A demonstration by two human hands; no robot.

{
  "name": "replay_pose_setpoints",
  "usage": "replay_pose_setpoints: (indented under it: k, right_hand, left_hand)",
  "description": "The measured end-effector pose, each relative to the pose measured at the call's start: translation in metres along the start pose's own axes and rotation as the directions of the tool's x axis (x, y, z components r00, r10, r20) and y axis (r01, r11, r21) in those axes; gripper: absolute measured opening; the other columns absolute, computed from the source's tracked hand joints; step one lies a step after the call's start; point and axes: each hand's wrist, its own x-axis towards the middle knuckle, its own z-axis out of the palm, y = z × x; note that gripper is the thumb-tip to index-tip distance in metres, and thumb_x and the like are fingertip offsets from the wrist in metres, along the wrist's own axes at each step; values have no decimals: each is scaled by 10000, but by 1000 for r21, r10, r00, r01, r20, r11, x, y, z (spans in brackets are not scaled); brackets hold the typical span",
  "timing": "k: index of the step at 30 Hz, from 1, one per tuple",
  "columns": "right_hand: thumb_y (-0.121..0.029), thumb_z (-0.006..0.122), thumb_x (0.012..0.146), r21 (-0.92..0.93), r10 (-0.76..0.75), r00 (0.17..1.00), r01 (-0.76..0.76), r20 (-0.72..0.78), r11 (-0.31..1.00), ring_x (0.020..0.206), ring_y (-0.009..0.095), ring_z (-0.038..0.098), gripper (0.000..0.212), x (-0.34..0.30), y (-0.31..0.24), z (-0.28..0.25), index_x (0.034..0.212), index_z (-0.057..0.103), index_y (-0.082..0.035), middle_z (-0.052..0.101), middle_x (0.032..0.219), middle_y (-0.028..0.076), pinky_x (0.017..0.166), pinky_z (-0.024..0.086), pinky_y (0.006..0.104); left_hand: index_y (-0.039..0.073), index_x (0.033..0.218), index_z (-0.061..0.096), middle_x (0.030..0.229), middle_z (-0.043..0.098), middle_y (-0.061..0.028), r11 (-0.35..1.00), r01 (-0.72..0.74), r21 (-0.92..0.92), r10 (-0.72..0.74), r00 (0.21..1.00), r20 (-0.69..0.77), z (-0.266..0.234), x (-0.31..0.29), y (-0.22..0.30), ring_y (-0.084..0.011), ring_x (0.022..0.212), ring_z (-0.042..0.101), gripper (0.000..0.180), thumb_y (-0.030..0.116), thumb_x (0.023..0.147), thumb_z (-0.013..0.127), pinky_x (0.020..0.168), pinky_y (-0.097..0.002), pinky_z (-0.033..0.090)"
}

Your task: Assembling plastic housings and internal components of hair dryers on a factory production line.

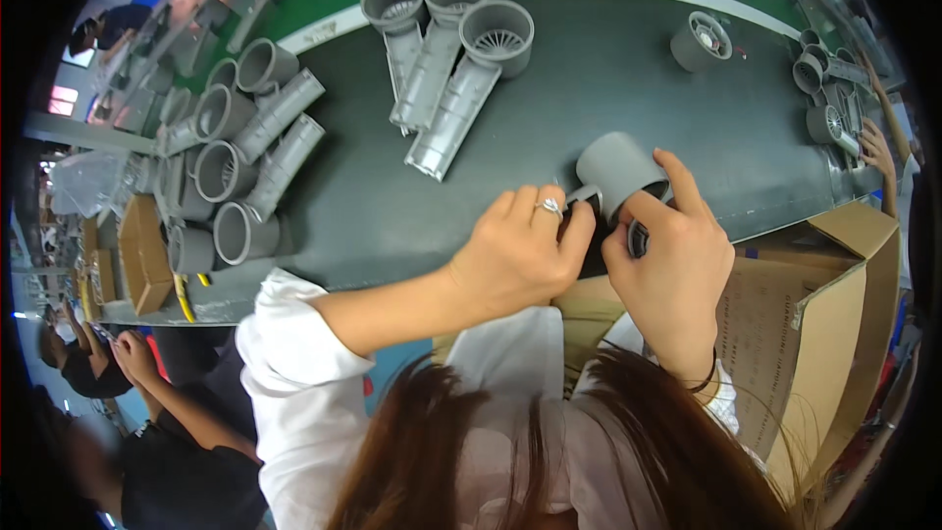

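A grey cylindrical housing (616,165) is held just above the near edge of the dark work surface. My right hand (672,260) grips its right side, the index finger stretched along the wall and the thumb below, by a dark round opening. My left hand (520,245), with a ring on one finger, is closed at the housing's lower left. A dark piece shows at its fingertips, but the fingers hide most of it. Whether that piece is part of the housing, I cannot tell.
Three grey fan housings with handles (496,39) lie ahead. Several more housings (245,231) are grouped at left, beside a yellow-handled tool (183,297). A lone housing (701,41) stands far right. An open cardboard box (819,353) is at my right. Co-workers (186,432) sit nearby.
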Motion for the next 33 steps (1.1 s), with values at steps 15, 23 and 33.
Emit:
replay_pose_setpoints:
  k: [15,23,33]
  right_hand:
    - [-99,736,606,91,-44,981,62,-188,994,678,254,619,231,3,2,-2,811,631,-92,611,1132,105,563,480,333]
    - [-166,801,546,-11,-346,902,355,-259,935,649,219,598,370,12,3,-12,865,623,-101,623,915,50,523,466,314]
    - [-183,790,495,-88,-632,775,630,0,772,547,232,513,391,54,-2,-30,824,590,-112,481,619,33,461,365,344]
  left_hand:
    - [3,840,495,746,535,-116,995,98,-4,-97,985,143,7,10,-1,-195,578,542,152,63,731,583,469,-297,455]
    - [5,884,454,703,559,-191,790,388,-475,-240,908,343,-8,21,-15,-400,603,569,173,72,790,582,512,-461,468]
    - [-24,860,481,695,581,-200,569,420,-707,-157,899,408,-5,19,-34,-390,635,571,180,67,777,612,541,-428,439]
